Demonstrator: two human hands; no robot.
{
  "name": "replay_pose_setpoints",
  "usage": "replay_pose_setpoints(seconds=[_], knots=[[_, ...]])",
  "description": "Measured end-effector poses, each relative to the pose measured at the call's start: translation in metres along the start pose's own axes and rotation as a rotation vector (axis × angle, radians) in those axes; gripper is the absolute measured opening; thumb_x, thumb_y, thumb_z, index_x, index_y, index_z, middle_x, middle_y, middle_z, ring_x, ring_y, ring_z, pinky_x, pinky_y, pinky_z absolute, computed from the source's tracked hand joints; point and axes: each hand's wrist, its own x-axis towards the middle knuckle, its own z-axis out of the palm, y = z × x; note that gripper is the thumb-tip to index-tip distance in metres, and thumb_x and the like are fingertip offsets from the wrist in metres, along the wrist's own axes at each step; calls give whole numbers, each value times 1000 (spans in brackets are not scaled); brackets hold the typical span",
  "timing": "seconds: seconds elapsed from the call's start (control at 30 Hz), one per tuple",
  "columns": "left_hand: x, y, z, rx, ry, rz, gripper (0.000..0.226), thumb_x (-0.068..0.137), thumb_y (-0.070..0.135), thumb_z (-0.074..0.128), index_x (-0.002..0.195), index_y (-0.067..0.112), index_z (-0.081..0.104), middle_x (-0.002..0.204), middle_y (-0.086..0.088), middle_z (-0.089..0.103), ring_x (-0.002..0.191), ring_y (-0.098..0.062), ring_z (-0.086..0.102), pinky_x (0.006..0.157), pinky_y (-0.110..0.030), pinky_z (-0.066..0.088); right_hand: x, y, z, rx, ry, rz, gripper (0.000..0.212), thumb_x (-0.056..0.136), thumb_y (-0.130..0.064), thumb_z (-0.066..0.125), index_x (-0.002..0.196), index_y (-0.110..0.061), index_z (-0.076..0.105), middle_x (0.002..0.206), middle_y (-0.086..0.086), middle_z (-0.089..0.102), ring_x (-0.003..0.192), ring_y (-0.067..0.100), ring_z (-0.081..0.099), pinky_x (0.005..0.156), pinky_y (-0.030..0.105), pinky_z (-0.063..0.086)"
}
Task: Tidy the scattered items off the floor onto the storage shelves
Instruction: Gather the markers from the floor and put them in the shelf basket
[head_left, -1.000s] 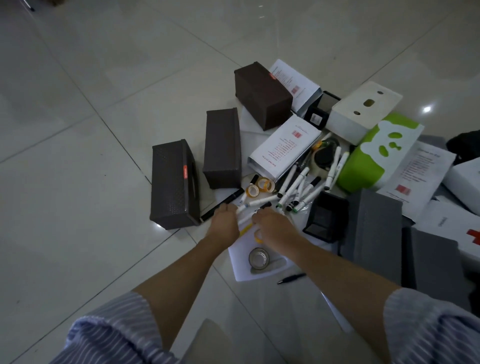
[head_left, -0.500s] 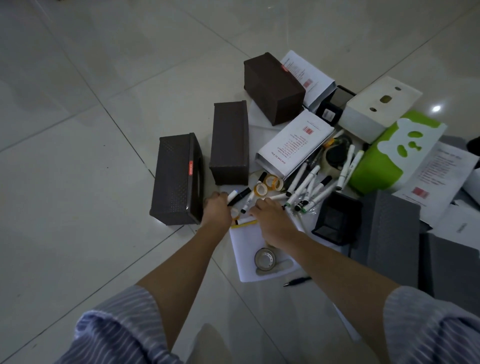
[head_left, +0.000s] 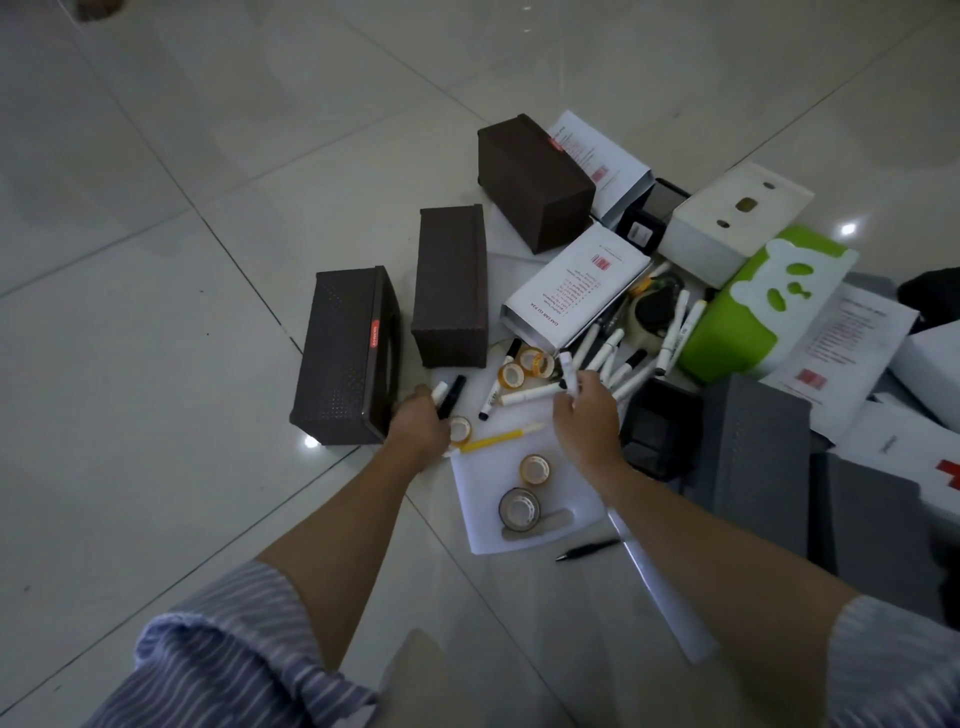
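Floor's a mess: three dark brown woven boxes (head_left: 347, 364) lying on their sides on the tiles, a heap of white markers (head_left: 613, 358) fanned out beside a white paper-labelled box (head_left: 574, 288), small tape rolls (head_left: 519, 368) scattered near them, one bigger roll (head_left: 519, 509) on a white sheet (head_left: 478, 493), and a green panda-print box (head_left: 753, 312) off to the right.

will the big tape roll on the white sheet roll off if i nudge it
Probably not: the tape roll lies flat on its side on the sheet, so it should slide. It looks light. The thin sheet would likely shift or crumple with it.
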Motion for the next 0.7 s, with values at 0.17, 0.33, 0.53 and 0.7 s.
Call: replay_pose_setpoints(seconds=[0.17, 0.33, 0.53, 0.7], knots=[[-9, -1, 5, -78, 13, 1, 48, 88, 17, 66, 125, 0, 41, 113, -22, 58, 104, -39, 59, 78, -39, 47, 4, 12, -15, -123, -33, 143, 22, 98, -12, 49, 109, 6, 56, 108, 27, 63, 100, 39, 60, 66, 28, 33], [-20, 15, 0, -221, 184, 75, 11, 89, 13, 55, 94, 5, 50, 76, -12, 53, 79, -37, 59, 61, -31, 38, 6, 14, -16, -309, -194, 225, 28, 96, -9, 50, 120, 5, 54, 124, 25, 57, 114, 38, 56, 81, 33, 45], [-31, 38, 13, -126, 114, 201, 44, 93, 60, 46, 80, 19, 42, 64, -2, 51, 63, -27, 55, 51, -31, 33, -8, 17, -7, -562, -341, 87, 36, 97, -1, 44, 132, 3, 40, 134, 26, 43, 117, 38, 54, 91, 36, 45], [-33, 32, 35, -69, 50, 313, 37, 99, 50, 44, 112, 17, 52, 85, -12, 63, 82, -33, 61, 58, -32, 36, -12, 21, -5, -571, -403, 73, 29, 97, -10, 51, 125, -3, 45, 122, 18, 58, 112, 34, 60, 84, 36, 47]])
